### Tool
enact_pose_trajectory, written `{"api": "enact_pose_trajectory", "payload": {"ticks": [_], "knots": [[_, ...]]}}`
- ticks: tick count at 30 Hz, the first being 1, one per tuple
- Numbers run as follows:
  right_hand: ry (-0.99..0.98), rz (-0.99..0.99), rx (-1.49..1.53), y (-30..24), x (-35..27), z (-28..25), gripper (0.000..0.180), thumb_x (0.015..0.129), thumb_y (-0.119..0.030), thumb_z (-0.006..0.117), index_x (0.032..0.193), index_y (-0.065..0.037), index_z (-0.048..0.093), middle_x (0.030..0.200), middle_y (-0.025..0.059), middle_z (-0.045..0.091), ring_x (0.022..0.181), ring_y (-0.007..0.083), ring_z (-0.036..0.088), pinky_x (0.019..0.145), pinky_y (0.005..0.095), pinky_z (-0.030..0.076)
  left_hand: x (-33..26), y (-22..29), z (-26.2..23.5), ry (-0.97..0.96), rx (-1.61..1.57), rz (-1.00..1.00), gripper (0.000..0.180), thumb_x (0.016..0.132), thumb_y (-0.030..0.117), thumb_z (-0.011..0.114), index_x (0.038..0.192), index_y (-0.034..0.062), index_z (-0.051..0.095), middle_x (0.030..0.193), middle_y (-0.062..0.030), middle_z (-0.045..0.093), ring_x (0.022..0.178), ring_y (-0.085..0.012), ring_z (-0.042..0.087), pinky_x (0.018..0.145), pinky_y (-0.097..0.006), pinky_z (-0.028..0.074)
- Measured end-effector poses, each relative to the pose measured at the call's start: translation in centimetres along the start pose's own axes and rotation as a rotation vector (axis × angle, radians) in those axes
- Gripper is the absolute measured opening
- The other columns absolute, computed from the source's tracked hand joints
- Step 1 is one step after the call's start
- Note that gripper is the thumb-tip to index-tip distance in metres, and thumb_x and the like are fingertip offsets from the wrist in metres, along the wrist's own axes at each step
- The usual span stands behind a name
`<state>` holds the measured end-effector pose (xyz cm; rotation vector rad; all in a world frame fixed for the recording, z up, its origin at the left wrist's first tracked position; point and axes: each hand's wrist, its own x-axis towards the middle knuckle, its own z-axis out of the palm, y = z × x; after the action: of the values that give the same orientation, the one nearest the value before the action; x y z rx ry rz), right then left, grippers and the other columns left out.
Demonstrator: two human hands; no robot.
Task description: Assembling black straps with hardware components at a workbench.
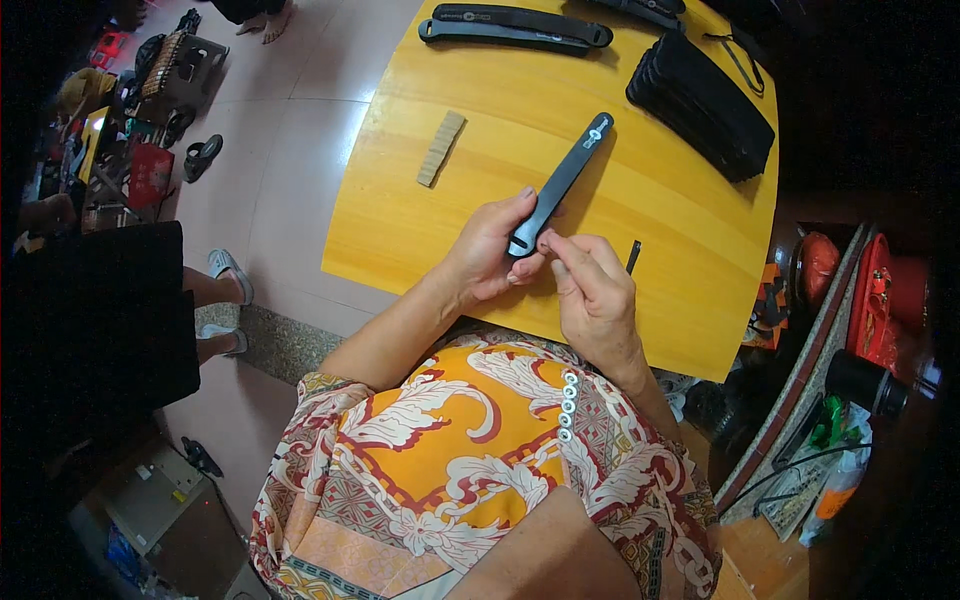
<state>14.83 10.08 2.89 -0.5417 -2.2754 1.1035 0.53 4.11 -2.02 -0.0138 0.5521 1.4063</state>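
1. Head view, grip: the left hand (pixel 485 245) is closed around the lower part of a black strap (pixel 568 180), thumb on top; the right hand (pixel 597 295) has its fingertips drawn in at the strap's lower right edge; whether they pinch it, I cannot tell.
2. Head view, strap: it is held near the front edge of the yellow table (pixel 690 235), slotted end toward the person, far end slanting away to the right.
3. Head view, near things: a small black stick (pixel 634 257) lies just beside the right hand; a brown ridged strip (pixel 440 148) lies to the left, between the strap and the table's left edge.
4. Head view, edges and room: a pile of black straps (pixel 515 28) lies along the far side; a stack of black pieces (pixel 700 105) reaches close to the right edge; open tabletop separates the held strap from strip, pile and stack.
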Motion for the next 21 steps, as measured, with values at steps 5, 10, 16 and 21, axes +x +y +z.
{"api": "enact_pose_trajectory", "payload": {"ticks": [5, 10, 16, 21], "knots": [[-0.006, -0.002, -0.101, 0.2, -0.3, -0.2, 0.023, 0.075, 0.008, 0.054, 0.098, 0.003, 0.057, 0.085, 0.0161, 0.057, 0.076, 0.0329, 0.058, 0.065, 0.0366, 0.047, -0.3, 0.0, 0.6, 0.070, 0.103, 0.067, 0.036, 0.094, 0.033, 0.040, 0.103, 0.0004, 0.050, 0.065, -0.0089, 0.054, 0.039, -0.0125, 0.046, 0.033, -0.021, 0.034], [0.001, 0.098, 0.003, -0.4, -0.3, 0.1, 0.020, 0.074, 0.008, 0.055, 0.093, 0.003, 0.055, 0.084, 0.0177, 0.058, 0.075, 0.0356, 0.059, 0.061, 0.0381, 0.048, -0.4, 0.3, 0.8, 0.024, 0.094, 0.056, 0.034, 0.094, 0.032, 0.039, 0.105, 0.0016, 0.049, 0.065, -0.0091, 0.054, 0.038, -0.0119, 0.043, 0.033, -0.021, 0.033], [0.011, 0.135, 0.050, -0.4, -0.4, 0.7, 0.017, 0.077, 0.007, 0.054, 0.093, 0.004, 0.052, 0.083, 0.0208, 0.057, 0.076, 0.0384, 0.059, 0.062, 0.0396, 0.048, -0.3, 0.1, 0.8, 0.029, 0.043, 0.063, 0.031, 0.095, 0.029, 0.038, 0.104, 0.0020, 0.048, 0.066, -0.0097, 0.054, 0.037, -0.0116, 0.039, 0.033, -0.020, 0.032], [0.002, 0.155, 0.055, -0.1, -0.5, 0.9, 0.015, 0.078, 0.007, 0.054, 0.093, 0.004, 0.051, 0.083, 0.0215, 0.057, 0.078, 0.0385, 0.059, 0.062, 0.0398, 0.048, -0.2, 0.0, 0.9, 0.037, 0.049, 0.075, 0.028, 0.095, 0.028, 0.037, 0.099, 0.0028, 0.048, 0.066, -0.0099, 0.054, 0.037, -0.0117, 0.038, 0.033, -0.021, 0.031]]}}
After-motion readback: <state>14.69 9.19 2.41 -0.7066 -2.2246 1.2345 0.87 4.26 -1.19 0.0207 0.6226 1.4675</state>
